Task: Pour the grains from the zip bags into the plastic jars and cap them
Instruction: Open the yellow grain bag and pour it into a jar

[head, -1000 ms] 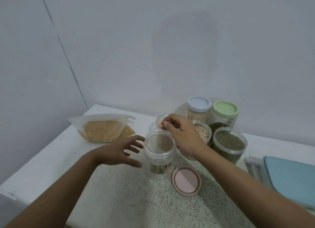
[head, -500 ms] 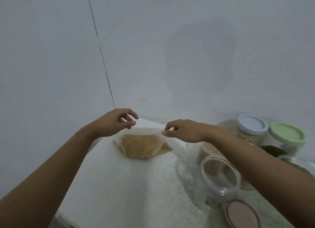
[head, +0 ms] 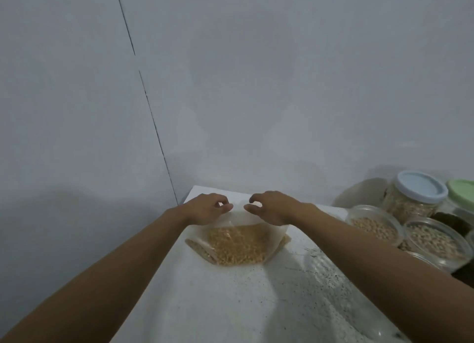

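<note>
The left hand (head: 208,209) and the right hand (head: 272,207) sit close together, knuckles up, fingers curled. Each one pinches the top strip of the zip bag (head: 237,247) between thumb and fingertips. A short stretch of the bag's top edge shows in the gap between the two hands. The bag stands upright under that grip, with its bottom resting on the counter (head: 225,306) near the far left corner. Its lower half bulges with yellow grains, and the clear upper part is flat. Whether the seal is parted cannot be told.

Both forearms reach in from the lower corners across the white, speckled counter. To the right, well apart from the bag, jars stand in a cluster against the wall (head: 256,86). One open jar (head: 375,226) holds pale grains, and a second open jar (head: 436,241) just beside it holds similar ones. Behind them stands a blue-lidded jar (head: 416,197), also filled. A green lid (head: 463,194) shows at the frame's right edge.
</note>
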